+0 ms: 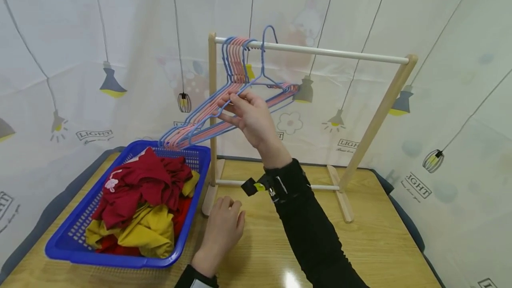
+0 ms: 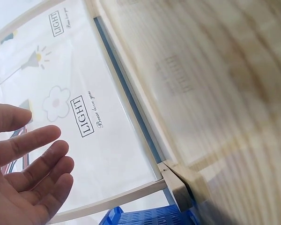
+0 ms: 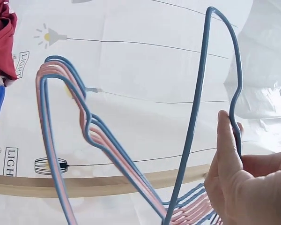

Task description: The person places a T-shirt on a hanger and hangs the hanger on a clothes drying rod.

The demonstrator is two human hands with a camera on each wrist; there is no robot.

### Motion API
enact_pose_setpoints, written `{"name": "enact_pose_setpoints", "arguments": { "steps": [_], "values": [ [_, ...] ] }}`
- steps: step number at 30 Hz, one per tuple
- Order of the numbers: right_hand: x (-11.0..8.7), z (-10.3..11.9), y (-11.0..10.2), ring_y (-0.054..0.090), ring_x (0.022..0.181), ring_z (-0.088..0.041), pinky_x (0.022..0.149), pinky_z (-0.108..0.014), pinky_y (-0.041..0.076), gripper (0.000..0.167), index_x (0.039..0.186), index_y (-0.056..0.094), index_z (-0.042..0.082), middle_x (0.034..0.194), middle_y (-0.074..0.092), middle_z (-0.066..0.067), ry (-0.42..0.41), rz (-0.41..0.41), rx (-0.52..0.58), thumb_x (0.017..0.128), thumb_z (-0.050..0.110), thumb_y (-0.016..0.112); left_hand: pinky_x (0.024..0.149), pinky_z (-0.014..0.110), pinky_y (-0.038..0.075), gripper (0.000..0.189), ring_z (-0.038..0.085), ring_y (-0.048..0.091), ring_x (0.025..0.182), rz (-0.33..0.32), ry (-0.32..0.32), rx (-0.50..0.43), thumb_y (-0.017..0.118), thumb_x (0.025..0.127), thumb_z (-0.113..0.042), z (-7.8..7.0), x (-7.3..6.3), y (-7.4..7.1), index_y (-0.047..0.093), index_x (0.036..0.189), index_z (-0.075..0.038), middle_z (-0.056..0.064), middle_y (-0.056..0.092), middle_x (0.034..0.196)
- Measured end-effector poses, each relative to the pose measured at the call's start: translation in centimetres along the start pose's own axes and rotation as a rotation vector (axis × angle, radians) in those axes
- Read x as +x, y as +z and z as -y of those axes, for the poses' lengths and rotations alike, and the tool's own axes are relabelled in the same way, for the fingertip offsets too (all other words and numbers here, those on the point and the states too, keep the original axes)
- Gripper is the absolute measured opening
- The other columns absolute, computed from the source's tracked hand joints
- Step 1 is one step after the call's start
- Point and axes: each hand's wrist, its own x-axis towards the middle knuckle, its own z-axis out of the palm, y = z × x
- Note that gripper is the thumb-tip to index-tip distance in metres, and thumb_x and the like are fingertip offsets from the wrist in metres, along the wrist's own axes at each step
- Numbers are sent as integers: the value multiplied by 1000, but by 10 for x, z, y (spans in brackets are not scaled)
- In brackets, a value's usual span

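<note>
My right hand [image 1: 256, 117] pinches a blue clothes hanger [image 1: 262, 59] by its sloping arm, thumb and fingertips on the wire. The hook of this hanger stands above the rack's white rod [image 1: 340, 52]. In the right wrist view the blue hanger [image 3: 193, 122] is apart from the bunched pink and blue hangers [image 3: 86, 124], which hang at the rod's left end. Low over the table, beside the basket, my left hand [image 1: 224, 226] holds nothing. Its fingers are loosely bent, as the left wrist view of that hand [image 2: 33, 183] confirms.
A blue plastic basket [image 1: 120, 260] stands left of the rack, heaped with dark red clothes [image 1: 148, 181] and yellow ones [image 1: 150, 234]. The rack's wooden posts [image 1: 376, 123] stand on feet on the wooden table [image 1: 280, 243]. A printed cloth hangs behind.
</note>
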Motion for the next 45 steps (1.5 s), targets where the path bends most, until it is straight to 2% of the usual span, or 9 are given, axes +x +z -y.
{"name": "enact_pose_setpoints", "arguments": {
  "steps": [3, 7, 12, 19, 24, 31, 37, 42, 45],
  "values": [
    [-7, 7, -2, 68, 94, -13, 87, -32, 61, 13, 104, 55, 8, 98, 64, -2, 10, 18, 2, 108, 8, 42, 76, 38, 47, 15, 23, 54, 88, -4, -2, 9, 74, 90, -21, 0, 0, 0, 71, 96, -7, 7, 58, 90],
    [-21, 13, -9, 68, 93, -12, 81, -28, 61, 13, 109, 54, 6, 96, 65, -2, 25, 72, -4, 108, 9, 41, 74, 39, 47, 15, 24, 54, 85, -44, 28, -4, 76, 88, -18, -1, 1, 2, 70, 93, -6, 7, 57, 87],
    [-41, 16, -27, 66, 86, -10, 80, -28, 61, 19, 122, 50, 3, 92, 64, 1, 50, 136, -33, 109, 8, 37, 73, 39, 48, 13, 24, 55, 84, -84, 57, -22, 76, 87, -18, -2, 0, 2, 71, 91, -6, 7, 59, 86],
    [-47, 23, -45, 65, 83, -9, 81, -30, 61, 20, 122, 51, 4, 91, 65, 1, 36, 199, -6, 109, 5, 36, 71, 38, 50, 12, 23, 58, 82, -100, 65, -20, 77, 86, -17, -3, 0, -3, 73, 88, -6, 7, 61, 85],
    [-49, 34, -48, 65, 83, -10, 82, -31, 62, 19, 118, 52, 5, 91, 66, 0, 2, 197, 7, 108, 3, 35, 72, 38, 49, 12, 23, 57, 83, -86, 77, -19, 76, 87, -17, -4, -1, -1, 72, 88, -6, 7, 61, 85],
    [-69, 41, -55, 63, 83, -9, 84, -35, 61, 21, 124, 49, 0, 90, 63, 2, 33, 211, -88, 107, 4, 36, 73, 39, 49, 12, 23, 57, 84, -88, 44, -62, 78, 86, -15, -7, 1, -5, 73, 90, -4, 7, 61, 85],
    [-97, 34, -77, 64, 83, -9, 83, -37, 62, 19, 123, 49, 4, 90, 61, 2, 103, 252, -159, 108, 5, 38, 73, 39, 51, 11, 23, 59, 84, -162, 42, -100, 79, 84, -12, -9, 1, -9, 74, 89, -4, 8, 62, 86],
    [-116, 24, -96, 65, 82, -9, 82, -38, 62, 14, 120, 51, 8, 91, 63, 3, 135, 324, -203, 108, 9, 42, 75, 42, 53, 11, 26, 61, 87, -220, 12, -123, 79, 83, -9, -9, -2, -23, 74, 90, -3, 10, 65, 88],
    [-123, 19, -105, 65, 84, -9, 83, -39, 62, 13, 118, 53, 9, 92, 63, 2, 160, 348, -215, 108, 10, 44, 74, 43, 52, 10, 28, 61, 86, -277, 23, -139, 79, 82, -7, -6, -2, -30, 73, 88, -2, 11, 66, 87]
  ]
}}
